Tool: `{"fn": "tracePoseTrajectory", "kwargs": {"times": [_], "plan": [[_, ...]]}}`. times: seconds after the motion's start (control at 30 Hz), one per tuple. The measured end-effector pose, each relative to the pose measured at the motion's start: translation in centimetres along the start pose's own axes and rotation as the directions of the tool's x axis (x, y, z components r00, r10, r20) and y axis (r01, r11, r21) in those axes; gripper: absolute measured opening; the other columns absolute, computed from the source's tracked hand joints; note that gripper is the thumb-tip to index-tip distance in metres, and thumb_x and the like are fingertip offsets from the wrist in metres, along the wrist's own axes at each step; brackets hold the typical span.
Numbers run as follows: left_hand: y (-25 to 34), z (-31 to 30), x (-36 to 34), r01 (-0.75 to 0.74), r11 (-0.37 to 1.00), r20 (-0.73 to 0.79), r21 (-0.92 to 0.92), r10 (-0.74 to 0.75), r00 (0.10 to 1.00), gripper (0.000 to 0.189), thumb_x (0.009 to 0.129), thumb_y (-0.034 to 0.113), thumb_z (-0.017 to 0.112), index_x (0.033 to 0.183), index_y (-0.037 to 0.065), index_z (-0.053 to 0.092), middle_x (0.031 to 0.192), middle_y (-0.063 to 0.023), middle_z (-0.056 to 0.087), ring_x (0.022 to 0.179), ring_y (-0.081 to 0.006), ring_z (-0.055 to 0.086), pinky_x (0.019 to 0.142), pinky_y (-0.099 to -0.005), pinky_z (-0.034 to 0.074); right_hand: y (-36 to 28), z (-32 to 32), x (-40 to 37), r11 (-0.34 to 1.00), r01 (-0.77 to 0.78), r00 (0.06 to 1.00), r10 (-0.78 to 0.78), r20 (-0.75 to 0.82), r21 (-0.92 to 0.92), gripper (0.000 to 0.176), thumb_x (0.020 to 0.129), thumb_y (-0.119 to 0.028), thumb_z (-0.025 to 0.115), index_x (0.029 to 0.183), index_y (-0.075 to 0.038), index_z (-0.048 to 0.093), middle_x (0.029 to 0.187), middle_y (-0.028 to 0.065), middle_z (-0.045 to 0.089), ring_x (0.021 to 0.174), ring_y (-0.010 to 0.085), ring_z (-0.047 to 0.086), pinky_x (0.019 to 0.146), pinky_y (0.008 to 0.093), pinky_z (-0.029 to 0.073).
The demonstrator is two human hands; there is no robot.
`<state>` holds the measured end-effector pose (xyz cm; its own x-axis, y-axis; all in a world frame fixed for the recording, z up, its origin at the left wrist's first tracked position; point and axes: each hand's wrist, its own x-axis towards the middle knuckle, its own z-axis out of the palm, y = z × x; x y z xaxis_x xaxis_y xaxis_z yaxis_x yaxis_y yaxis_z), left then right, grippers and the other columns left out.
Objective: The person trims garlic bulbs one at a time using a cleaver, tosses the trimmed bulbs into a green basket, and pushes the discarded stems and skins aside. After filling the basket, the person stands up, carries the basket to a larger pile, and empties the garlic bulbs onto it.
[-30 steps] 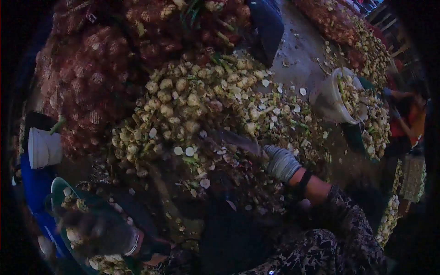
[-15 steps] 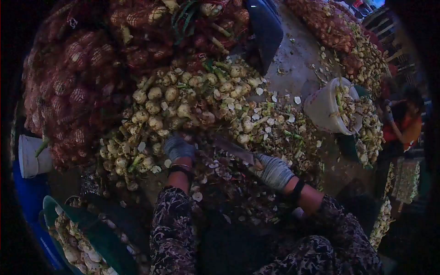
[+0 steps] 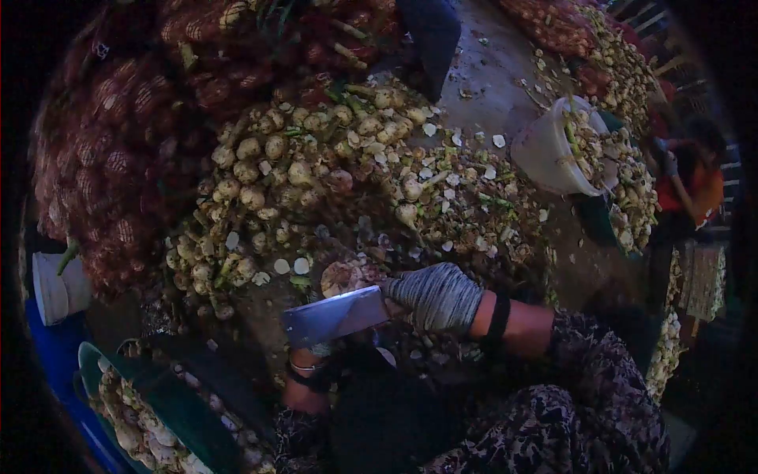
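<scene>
A white bucket [image 3: 61,291] sits beside a full red mesh sack [image 3: 110,178]; far right, a person [image 3: 710,192] wears orange.

head-worn camera faces forward and down, close above the hands [image 3: 440,296].

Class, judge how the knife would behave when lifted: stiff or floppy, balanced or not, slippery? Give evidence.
The knife is probably stiff: its blade looks straight. It may feel blade-heavy, since that blade is broad. Its bright, smooth-looking face might be slippery, though the gloved right hand likely grips well.
</scene>
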<state>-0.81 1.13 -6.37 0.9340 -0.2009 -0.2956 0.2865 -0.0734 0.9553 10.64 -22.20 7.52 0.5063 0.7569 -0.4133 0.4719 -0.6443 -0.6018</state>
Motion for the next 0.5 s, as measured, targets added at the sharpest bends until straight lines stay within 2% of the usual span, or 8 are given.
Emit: {"fn": "tracePoseTrajectory", "kwargs": {"times": [0.13,0.3,0.33,0.4,0.5], "plan": [[1.5,0.6,0.0,-0.019,0.999,0.043,0.039,0.018,0.999,0.068,0.08,0.05,0.068,0.13,0.008,0.051,0.121,-0.0146,0.06,0.112,-0.0259,0.058,0.095,-0.0384,0.047,-0.8,0.6,-1.1,1.0,0.011,0.996,-0.014,-0.084,-0.029,0.026,0.078,-0.021,0.066,0.103,-0.014,0.06,0.086,0.0113,0.066,0.084,0.0329,0.066,0.068,0.0443,0.052],[1.8,0.7,0.4,-0.041,0.998,0.083,0.043,0.038,0.996,0.064,0.081,0.047,0.068,0.13,0.009,0.051,0.121,-0.0127,0.06,0.113,-0.0252,0.058,0.097,-0.0384,0.047,-1.5,1.4,-0.9,0.994,-0.099,0.994,0.101,0.039,-0.038,0.023,0.08,-0.022,0.065,0.1,-0.013,0.059,0.086,0.0115,0.065,0.086,0.0331,0.066,0.069,0.0445,0.052],[1.7,0.7,0.3,-0.046,0.998,0.089,0.037,0.043,0.995,0.063,0.081,0.046,0.069,0.13,0.01,0.052,0.121,-0.0124,0.06,0.113,-0.025,0.058,0.097,-0.0384,0.046,-1.4,1.5,-0.8,0.994,-0.102,0.994,0.104,0.041,-0.038,0.023,0.08,-0.022,0.065,0.1,-0.013,0.059,0.086,0.0115,0.065,0.086,0.0331,0.066,0.069,0.0445,0.052],[1.3,0.6,0.2,-0.062,0.998,0.1,0.028,0.059,0.993,0.062,0.081,0.045,0.069,0.129,0.01,0.052,0.121,-0.0116,0.06,0.113,-0.0247,0.058,0.098,-0.0384,0.046,-1.2,1.7,-0.4,0.994,-0.081,0.995,0.085,0.047,-0.077,0.018,0.084,-0.021,0.056,0.098,-0.009,0.059,0.082,0.0151,0.064,0.079,0.0353,0.065,0.067,0.0454,0.052],[2.0,0.9,0.1,-0.087,0.996,0.118,0.019,0.084,0.989,0.059,0.082,0.043,0.069,0.129,0.011,0.052,0.121,-0.0105,0.06,0.114,-0.0243,0.057,0.099,-0.0383,0.046,-0.2,2.0,0.2,0.99,-0.142,0.989,0.142,0.039,-0.009,0.019,0.083,-0.021,0.057,0.098,-0.01,0.06,0.082,0.0155,0.064,0.08,0.0362,0.064,0.067,0.0464,0.051]]}}
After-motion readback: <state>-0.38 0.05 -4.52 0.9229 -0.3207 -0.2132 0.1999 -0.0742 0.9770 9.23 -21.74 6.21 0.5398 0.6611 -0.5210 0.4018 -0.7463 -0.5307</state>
